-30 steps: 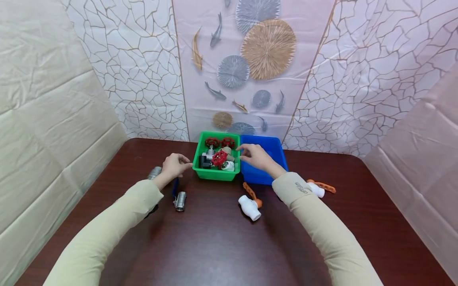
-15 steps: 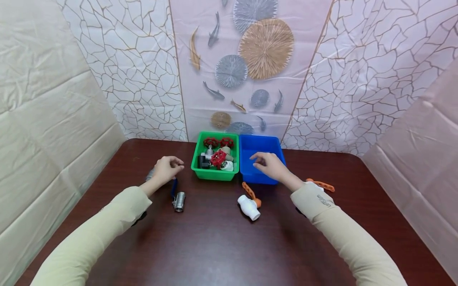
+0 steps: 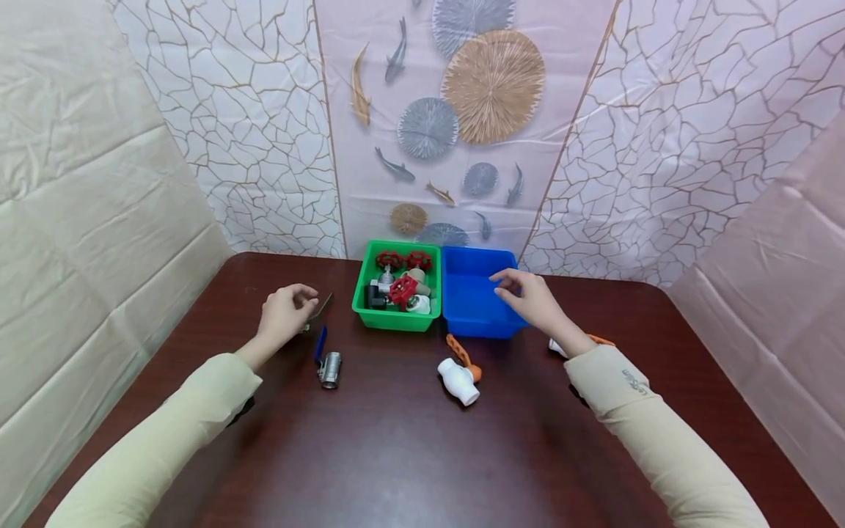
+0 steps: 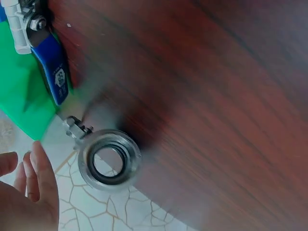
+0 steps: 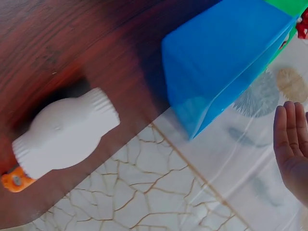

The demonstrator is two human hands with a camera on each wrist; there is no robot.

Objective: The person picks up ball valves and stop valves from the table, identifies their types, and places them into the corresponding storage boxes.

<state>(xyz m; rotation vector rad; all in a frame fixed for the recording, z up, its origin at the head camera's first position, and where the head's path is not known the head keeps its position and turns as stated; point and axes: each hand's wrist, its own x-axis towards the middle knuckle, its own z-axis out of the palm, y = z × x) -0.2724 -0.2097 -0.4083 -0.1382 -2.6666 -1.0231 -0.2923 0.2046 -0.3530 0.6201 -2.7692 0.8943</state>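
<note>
My left hand (image 3: 282, 317) hovers over the table's left side, fingers loosely bent and holding nothing. Beneath it lies a steel ball valve, mostly hidden in the head view; the left wrist view shows this valve's round open end (image 4: 87, 166) beside the hand (image 4: 31, 192). Closer to me is a second steel ball valve (image 3: 329, 372) with a blue lever (image 3: 320, 345). My right hand (image 3: 531, 299), also holding nothing, is above the right edge of the blue bin (image 3: 480, 328). A white ball valve (image 5: 67, 134) with an orange handle lies past that bin, partly covered by my right forearm.
A green bin (image 3: 396, 320) stands against the blue bin's left side and holds several valves, some with red handwheels (image 3: 403, 291). In front of the blue bin lies another white ball valve (image 3: 458, 381) with an orange handle. A patterned cloth backdrop (image 3: 264, 147) rises behind the table.
Both hands have drawn apart from the bins: the left moves leftward over the steel valve, the right moves rightward across the blue bin. The bins and valves stay in place.
</note>
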